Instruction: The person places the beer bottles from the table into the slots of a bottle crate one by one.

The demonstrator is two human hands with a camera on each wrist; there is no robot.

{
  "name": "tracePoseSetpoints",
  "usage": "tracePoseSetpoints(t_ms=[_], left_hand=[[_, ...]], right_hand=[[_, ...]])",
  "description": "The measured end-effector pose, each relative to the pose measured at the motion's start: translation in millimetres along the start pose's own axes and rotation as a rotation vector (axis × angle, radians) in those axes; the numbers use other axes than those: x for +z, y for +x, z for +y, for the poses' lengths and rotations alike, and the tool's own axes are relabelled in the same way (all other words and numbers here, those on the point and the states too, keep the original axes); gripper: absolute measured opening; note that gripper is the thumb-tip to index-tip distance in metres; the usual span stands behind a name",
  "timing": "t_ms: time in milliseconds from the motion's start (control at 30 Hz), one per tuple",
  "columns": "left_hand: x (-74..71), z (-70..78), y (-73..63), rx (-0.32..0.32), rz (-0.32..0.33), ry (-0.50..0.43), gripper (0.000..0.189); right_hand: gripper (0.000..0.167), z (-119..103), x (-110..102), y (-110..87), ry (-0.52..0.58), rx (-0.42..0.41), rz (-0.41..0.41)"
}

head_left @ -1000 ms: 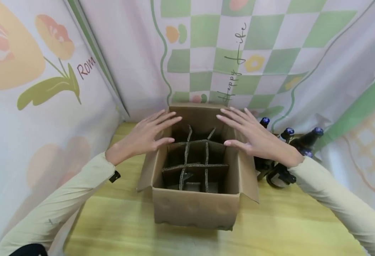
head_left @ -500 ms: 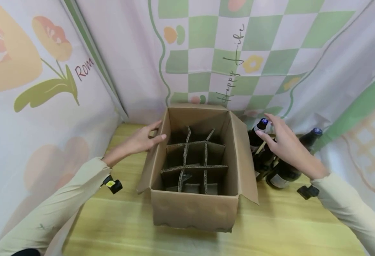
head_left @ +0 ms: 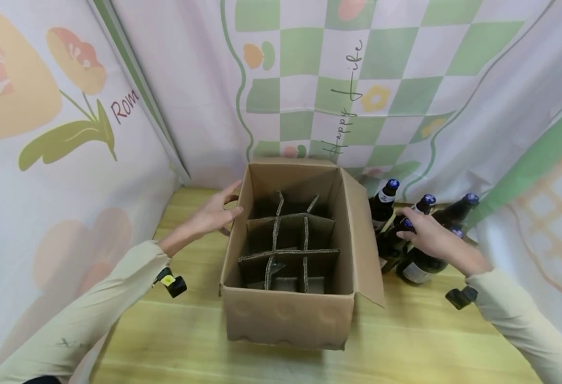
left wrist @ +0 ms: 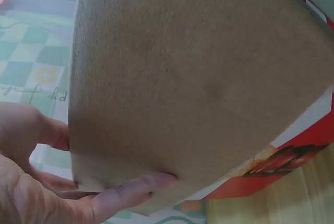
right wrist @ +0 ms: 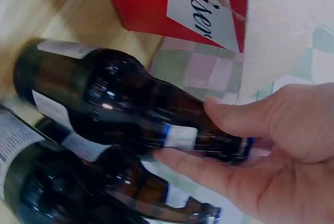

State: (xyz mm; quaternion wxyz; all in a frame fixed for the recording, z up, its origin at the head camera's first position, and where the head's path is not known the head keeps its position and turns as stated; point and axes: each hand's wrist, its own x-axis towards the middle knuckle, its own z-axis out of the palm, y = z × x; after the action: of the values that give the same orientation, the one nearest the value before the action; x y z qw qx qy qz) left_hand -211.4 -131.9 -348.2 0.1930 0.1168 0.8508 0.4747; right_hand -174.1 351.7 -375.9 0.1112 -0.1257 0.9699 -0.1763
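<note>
An open cardboard box [head_left: 288, 316] with crossed cardboard dividers [head_left: 290, 250] stands mid-table. My left hand [head_left: 211, 216] holds its left side flap; in the left wrist view the thumb goes behind the edge of the flap [left wrist: 172, 78] and a finger lies along its face. To the right of the box, my right hand [head_left: 432, 240] grips a dark glass beer bottle [right wrist: 120, 98] by the neck, thumb on one side and fingers on the other. The bottle has a blue cap and stands upright among several like it.
Other dark beer bottles [head_left: 385, 197] crowd close around the right hand, one more [head_left: 456, 210] at the far right. The box's right flap [head_left: 363, 240] leans out towards them. Patterned curtains [head_left: 204, 90] hang behind the wooden table [head_left: 175, 336].
My right hand left the box's right side, passed over the bottles and lowered onto one bottle's neck. My left hand moved outward from the box's rim to its left flap, which now hangs closer in.
</note>
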Motion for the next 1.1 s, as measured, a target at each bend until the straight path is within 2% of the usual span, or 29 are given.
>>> tracePoseSetpoints(t_ms=[100, 233, 333, 400, 533, 600, 700, 833, 1000, 1100], left_hand=[[1.2, -2.6, -0.6, 0.0, 0.002, -0.042, 0.079], [4.4, -11.3, -4.0, -0.002, 0.009, -0.111, 0.078], [7.2, -18.3, -7.0, -0.006, 0.012, -0.169, 0.079], [8.2, -20.6, -7.7, -0.003, 0.012, -0.2, 0.079], [7.9, -20.6, -6.7, 0.017, 0.004, -0.229, 0.078], [6.9, -19.4, -6.4, 0.021, -0.001, -0.237, 0.078], [4.8, -18.4, -6.1, 0.018, -0.008, -0.241, 0.078], [2.6, -17.3, -3.6, 0.015, -0.012, -0.238, 0.078], [2.8, -16.1, 0.1, 0.008, -0.011, -0.235, 0.077], [4.1, -17.9, 1.5, -0.002, -0.01, -0.229, 0.077]], right_hand=[[0.04, 6.9, 8.1, -0.8, 0.012, -0.005, 0.084], [0.028, 11.2, 30.2, -5.4, 0.084, -0.001, 0.3], [0.032, 10.9, 55.5, -11.0, 0.186, 0.058, 0.469], [0.042, 9.3, 71.2, -13.8, 0.262, 0.133, 0.568], [0.052, 4.8, 95.4, -13.4, 0.391, 0.235, 0.737], [0.048, 3.4, 103.2, -10.1, 0.424, 0.207, 0.818], [0.043, 3.6, 109.9, -5.4, 0.413, 0.136, 0.918], [0.041, 6.9, 113.0, 0.9, 0.484, 0.074, 0.959], [0.037, 12.3, 115.5, 8.5, 0.727, 0.068, 0.925], [0.034, 15.3, 115.9, 10.7, 0.811, 0.074, 0.893]])
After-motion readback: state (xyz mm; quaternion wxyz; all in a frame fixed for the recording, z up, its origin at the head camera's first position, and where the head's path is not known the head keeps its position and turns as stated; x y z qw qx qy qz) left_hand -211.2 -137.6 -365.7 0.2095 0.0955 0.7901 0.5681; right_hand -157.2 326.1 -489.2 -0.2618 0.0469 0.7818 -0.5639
